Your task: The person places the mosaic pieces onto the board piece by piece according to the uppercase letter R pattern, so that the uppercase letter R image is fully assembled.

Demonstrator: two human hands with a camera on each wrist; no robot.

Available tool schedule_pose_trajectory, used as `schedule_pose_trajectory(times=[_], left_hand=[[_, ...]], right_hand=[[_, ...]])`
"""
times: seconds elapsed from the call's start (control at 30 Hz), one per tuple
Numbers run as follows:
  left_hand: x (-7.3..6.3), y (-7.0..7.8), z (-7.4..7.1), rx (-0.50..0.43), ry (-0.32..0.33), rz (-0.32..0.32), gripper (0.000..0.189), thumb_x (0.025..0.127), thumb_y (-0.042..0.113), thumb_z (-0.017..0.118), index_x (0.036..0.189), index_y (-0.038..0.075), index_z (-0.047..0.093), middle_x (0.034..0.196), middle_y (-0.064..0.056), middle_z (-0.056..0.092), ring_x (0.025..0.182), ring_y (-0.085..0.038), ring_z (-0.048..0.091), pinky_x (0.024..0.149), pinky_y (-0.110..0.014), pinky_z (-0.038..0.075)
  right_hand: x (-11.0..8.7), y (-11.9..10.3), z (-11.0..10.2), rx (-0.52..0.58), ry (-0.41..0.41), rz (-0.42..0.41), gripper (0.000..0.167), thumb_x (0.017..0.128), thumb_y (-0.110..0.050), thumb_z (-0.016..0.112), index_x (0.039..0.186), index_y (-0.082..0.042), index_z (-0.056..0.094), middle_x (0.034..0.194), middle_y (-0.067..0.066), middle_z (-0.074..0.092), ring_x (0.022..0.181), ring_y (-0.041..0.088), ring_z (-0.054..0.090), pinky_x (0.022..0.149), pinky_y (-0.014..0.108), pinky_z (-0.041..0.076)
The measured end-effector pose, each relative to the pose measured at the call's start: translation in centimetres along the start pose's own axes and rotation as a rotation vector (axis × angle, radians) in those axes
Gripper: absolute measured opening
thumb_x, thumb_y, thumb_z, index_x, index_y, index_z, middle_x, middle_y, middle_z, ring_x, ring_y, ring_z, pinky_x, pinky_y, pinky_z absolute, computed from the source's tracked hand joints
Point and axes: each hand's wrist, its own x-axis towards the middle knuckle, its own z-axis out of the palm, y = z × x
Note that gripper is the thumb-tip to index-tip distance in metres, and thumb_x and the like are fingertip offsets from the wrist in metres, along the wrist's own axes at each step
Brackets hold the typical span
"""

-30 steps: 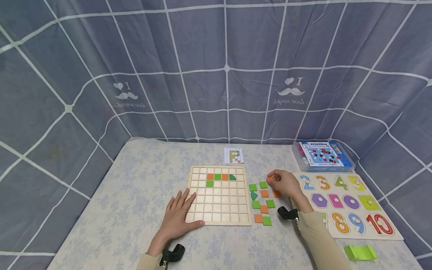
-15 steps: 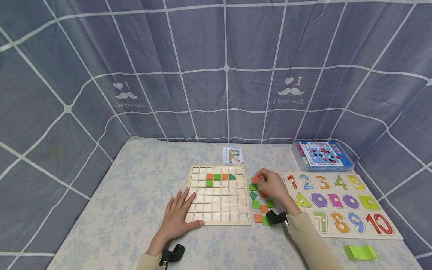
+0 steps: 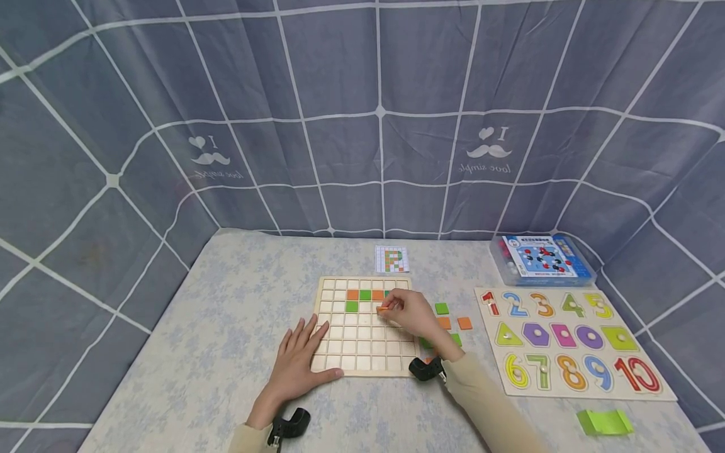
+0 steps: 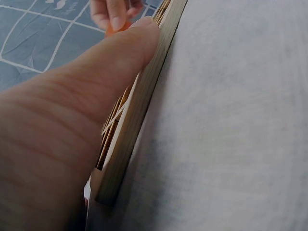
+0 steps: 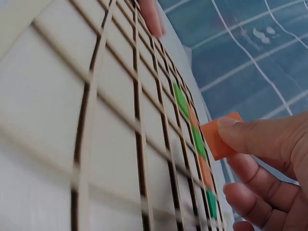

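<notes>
A wooden grid board lies on the table, with a row of orange and green tiles in its upper part and one green tile under the row's left end. My right hand is over the board's upper right, pinching an orange square tile between thumb and fingers; the right wrist view shows the tile held above the grid. My left hand rests with spread, straight fingers on the board's left edge, thumb at the near edge. The right hand covers part of the dark green rounded piece.
Right of the board lie loose tiles, such as an orange tile and a green tile. A pattern card lies behind the board. Farther right are a number puzzle, a boxed set and a green plastic piece.
My right hand has carried the orange tile leftward from among the loose tiles to over the board. The left hand stays in place.
</notes>
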Motion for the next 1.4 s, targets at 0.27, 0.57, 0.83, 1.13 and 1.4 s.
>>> schedule_pose_trajectory(times=[0.27, 0.57, 0.83, 1.13, 1.4], left_hand=[[0.1, 0.1, 0.0, 0.005, 0.006, 0.013, 0.097, 0.074, 0.065, 0.068, 0.148, 0.012, 0.035, 0.155, -0.013, 0.02, 0.14, -0.039, 0.011, 0.108, -0.058, 0.008], [0.0, 0.1, 0.1, 0.007, 0.007, 0.012, 0.096, 0.074, 0.066, 0.066, 0.149, 0.013, 0.035, 0.155, -0.013, 0.02, 0.14, -0.039, 0.011, 0.108, -0.057, 0.008], [0.0, 0.0, 0.1, -0.001, 0.002, 0.012, 0.096, 0.075, 0.065, 0.066, 0.149, 0.012, 0.035, 0.155, -0.013, 0.019, 0.141, -0.039, 0.011, 0.108, -0.058, 0.007], [0.0, 0.0, 0.1, -0.001, -0.001, 0.01, 0.096, 0.075, 0.065, 0.066, 0.149, 0.013, 0.034, 0.155, -0.012, 0.019, 0.141, -0.039, 0.01, 0.108, -0.058, 0.007], [0.0, 0.0, 0.1, 0.005, -0.002, 0.002, 0.096, 0.075, 0.065, 0.067, 0.149, 0.014, 0.034, 0.156, -0.012, 0.019, 0.141, -0.038, 0.01, 0.108, -0.057, 0.008]], right_hand=[[1.0, -1.8, 2.2, -0.003, -0.052, -0.012, 0.008, 0.083, -0.021, 0.075, 0.084, -0.015, 0.07, 0.074, -0.009, 0.061, 0.061, 0.009, 0.052, 0.056, 0.028, 0.044], [1.6, -2.5, 3.7, -0.052, -0.07, -0.026, 0.005, 0.085, -0.018, 0.074, 0.089, -0.015, 0.074, 0.075, -0.01, 0.062, 0.064, 0.006, 0.054, 0.059, 0.025, 0.045], [1.9, -2.5, 4.5, -0.06, -0.08, -0.035, 0.003, 0.085, -0.018, 0.074, 0.086, -0.016, 0.073, 0.073, -0.012, 0.061, 0.063, 0.004, 0.054, 0.058, 0.024, 0.045], [1.8, -2.4, 4.7, -0.089, -0.09, -0.038, 0.005, 0.087, -0.018, 0.072, 0.088, -0.014, 0.073, 0.073, -0.011, 0.061, 0.063, 0.005, 0.054, 0.058, 0.025, 0.045], [2.1, -2.6, 4.7, -0.157, -0.106, -0.036, 0.007, 0.088, -0.019, 0.069, 0.092, -0.016, 0.075, 0.074, -0.011, 0.06, 0.065, 0.005, 0.054, 0.059, 0.025, 0.045]])
